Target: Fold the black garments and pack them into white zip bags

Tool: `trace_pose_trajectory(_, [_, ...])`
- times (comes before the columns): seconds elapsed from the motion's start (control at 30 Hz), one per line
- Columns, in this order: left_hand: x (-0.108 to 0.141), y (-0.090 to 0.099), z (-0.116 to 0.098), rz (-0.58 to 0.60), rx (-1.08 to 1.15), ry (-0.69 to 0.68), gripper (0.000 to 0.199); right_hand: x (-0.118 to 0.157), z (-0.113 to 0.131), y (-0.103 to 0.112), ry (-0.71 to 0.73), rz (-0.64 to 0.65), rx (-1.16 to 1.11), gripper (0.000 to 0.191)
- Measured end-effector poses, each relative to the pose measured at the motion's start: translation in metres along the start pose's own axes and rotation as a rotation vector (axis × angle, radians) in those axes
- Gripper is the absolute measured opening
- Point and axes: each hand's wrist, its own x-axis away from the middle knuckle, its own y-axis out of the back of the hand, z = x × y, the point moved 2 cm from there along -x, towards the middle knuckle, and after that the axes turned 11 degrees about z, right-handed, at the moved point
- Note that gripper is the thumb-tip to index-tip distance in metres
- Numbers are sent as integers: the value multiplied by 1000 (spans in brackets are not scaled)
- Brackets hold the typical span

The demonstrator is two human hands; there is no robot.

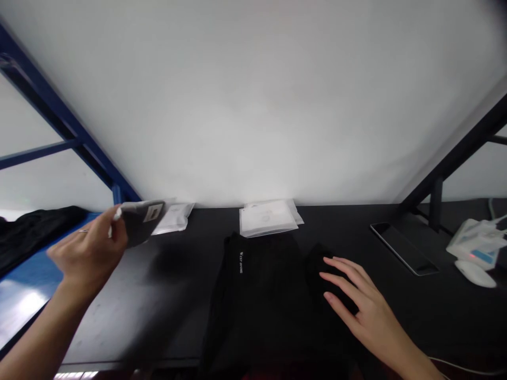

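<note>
Head view, left to right: the left hand (93,243) is pinching a grey packet (138,226) above the desk (106,330), its grip clamped on one end, apparently leaving the label exposed; white packets (267,217) are lying stacked behind a lettered black cloth item (253,301), perhaps giving it the front; the right hand (366,303) is spreading its fingers over dark material, contact uncertain; a phone (404,248) is lying farther right, seemingly set aside

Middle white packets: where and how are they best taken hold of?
Probably by the right edge of the white packets, coming from the right with the right hand, pinching top and underside: they lie flat with the wall close behind and black cloth in front, while tabletop shows on that side.
</note>
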Motion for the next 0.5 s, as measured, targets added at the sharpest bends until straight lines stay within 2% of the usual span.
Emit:
trace_pose_trajectory(0.03, [-3,9,-16,-121,-115,3,30,-3,3,2,-1,-31,-31,20])
trace_pose_trajectory(0.07, [-2,16,-36,-175,-167,-46,29,-6,7,3,-2,-53,-70,19])
trace_pose_trajectory(0.13, [10,27,-84,-240,-97,-312,17,-11,16,3,-6,-50,-173,18])
trace_pose_trajectory(0.17, [21,30,-110,-210,9,-497,16,-13,21,1,-6,-25,-237,18])
trace_pose_trajectory(0.2, [35,32,-135,-140,122,-646,24,-15,26,-2,-4,8,-301,18])
trace_pose_trajectory(0.23, [50,33,-159,-134,172,-721,26,-16,31,-5,0,40,-358,19])
trace_pose_trajectory(0.3, [80,33,-199,-31,291,-849,28,-17,40,-12,26,73,-424,22])
trace_pose_trajectory(0.33, [93,31,-215,49,348,-894,27,-16,43,-14,49,72,-429,23])
trace_pose_trajectory(0.4, [112,29,-237,97,425,-921,29,-14,48,-19,110,59,-403,24])
trace_pose_trajectory(0.5, [122,28,-247,104,476,-893,33,-11,51,-21,189,57,-354,22])
